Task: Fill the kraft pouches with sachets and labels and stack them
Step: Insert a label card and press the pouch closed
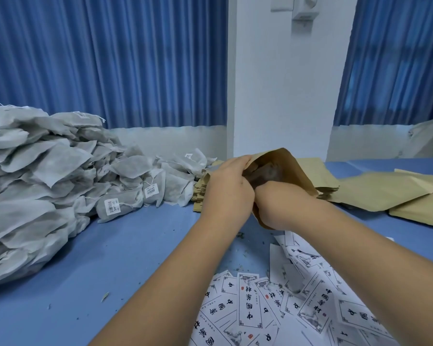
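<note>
1. Sachets (35,186) of grey-white mesh lie in a tall, loose heap on the far left of the blue desk (105,260). The heap slopes down towards the middle.
2. At the foot of that heap I see a tagged sachet (115,207) lying flat with a white barcode tag on a string. Another sachet just beside it has the same kind of tag.
3. A stack of flat pouches (199,193) sits on the desk between the sachets and the left hand, which partly hides it.
4. The left hand (225,188) is raised over the desk. Its fingers (236,163) are curled over the left rim of the open kraft pouch (285,163) and grip it.
5. That pouch is held up off the desk between the two hands, tilted with its mouth spread wide towards me. Something dark grey shows inside, too shadowed for me to name.
6. The right hand (278,203) is pushed into the pouch mouth from below, touching the left hand. Its fingers are hidden inside, so I cannot tell whether they hold anything.
7. Printed labels (250,305) are scattered on the desk under the right forearm. They are white cards with black characters and small red seals, and they overlap at all angles.
8. More kraft sheets (385,193) lie flat and overlapping at the far right, well apart from the sachets.
</note>
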### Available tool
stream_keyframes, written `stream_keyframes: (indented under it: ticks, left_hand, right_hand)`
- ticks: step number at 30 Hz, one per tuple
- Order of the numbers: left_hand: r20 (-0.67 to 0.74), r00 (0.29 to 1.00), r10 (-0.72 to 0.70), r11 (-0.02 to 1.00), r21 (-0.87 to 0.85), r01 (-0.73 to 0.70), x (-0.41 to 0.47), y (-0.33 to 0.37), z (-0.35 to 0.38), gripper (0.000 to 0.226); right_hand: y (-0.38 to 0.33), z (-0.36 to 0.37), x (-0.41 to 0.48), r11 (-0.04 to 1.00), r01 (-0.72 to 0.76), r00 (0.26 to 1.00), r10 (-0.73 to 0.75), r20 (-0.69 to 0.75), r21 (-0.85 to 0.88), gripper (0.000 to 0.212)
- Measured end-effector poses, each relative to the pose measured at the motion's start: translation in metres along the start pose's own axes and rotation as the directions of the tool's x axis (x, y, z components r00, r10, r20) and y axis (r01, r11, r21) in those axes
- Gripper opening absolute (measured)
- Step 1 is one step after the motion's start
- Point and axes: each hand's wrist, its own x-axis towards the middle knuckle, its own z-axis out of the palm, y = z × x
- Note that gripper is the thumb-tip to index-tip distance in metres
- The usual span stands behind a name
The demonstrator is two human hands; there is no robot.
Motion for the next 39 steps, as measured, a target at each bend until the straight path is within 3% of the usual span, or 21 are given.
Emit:
stream_keyframes:
  ticks: [6, 11, 18, 23, 29, 35, 39]
  left_hand:
    - [-0.004, 1.0, 0.028, 0.999, 0.025, -0.028, -0.002, 0.005, 0.002, 0.056]
    - [-0.013, 1.0, 0.022, 0.999, 0.038, -0.022, 0.0, 0.001, -0.001, 0.059]
    - [-0.028, 0.999, 0.042, 0.996, 0.085, -0.04, 0.001, -0.001, -0.004, 0.062]
    - [-0.027, 0.995, 0.092, 0.982, 0.171, -0.086, 0.003, 0.004, -0.014, 0.057]
    - [-0.019, 0.985, 0.174, 0.946, 0.282, -0.162, -0.009, 0.027, -0.044, 0.058]
    - [-0.075, 0.962, 0.262, 0.897, 0.387, -0.214, -0.061, 0.041, -0.095, 0.058]
    - [-0.087, 0.976, 0.199, 0.897, 0.418, -0.145, -0.103, 0.034, -0.115, 0.063]
  right_hand:
    - [0.001, 0.002, 0.005, 0.999, -0.017, 1.0, 0.016, 0.013, 0.027, 0.029]
    - [0.003, -0.003, -0.022, 0.996, 0.034, 0.975, -0.016, -0.222, 0.078, 0.021]
    - [-0.005, 0.019, -0.084, 0.964, 0.226, 0.876, -0.139, -0.461, 0.14, 0.016]
    - [0.003, 0.042, -0.098, 0.957, 0.267, 0.717, -0.12, -0.687, 0.111, 0.032]
    - [0.007, 0.035, -0.103, 0.955, 0.265, 0.574, -0.046, -0.818, 0.132, 0.036]
    - [-0.002, 0.028, -0.114, 0.91, 0.415, 0.346, -0.153, -0.926, 0.005, 0.048]
    - [-0.02, 0.027, -0.118, 0.87, 0.486, 0.243, -0.224, -0.944, -0.081, 0.045]
